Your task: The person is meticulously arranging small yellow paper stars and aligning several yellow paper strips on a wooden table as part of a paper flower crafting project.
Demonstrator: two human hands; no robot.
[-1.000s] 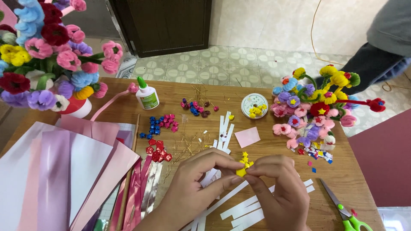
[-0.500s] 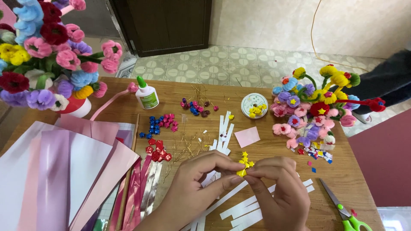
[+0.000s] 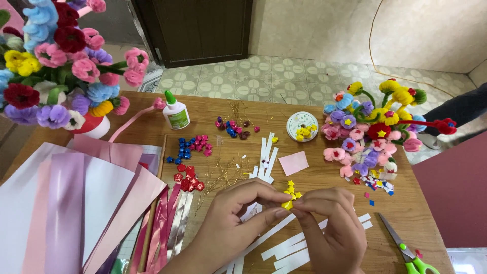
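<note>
Yellow paper, a tiny folded star [image 3: 287,204], sits pinched between the fingertips of the left hand [image 3: 238,215] and right hand [image 3: 332,223] above the white strips [image 3: 284,248] — shaping underway, I judge — needing gentle, even squeezes on each edge.

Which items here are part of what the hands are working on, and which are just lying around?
In use:
left hand
right hand
small yellow paper piece pinched between both hands
yellow paper stars beside it

Lying about:
glue bottle
scissors
white paper strips
pink paper sheets
</note>
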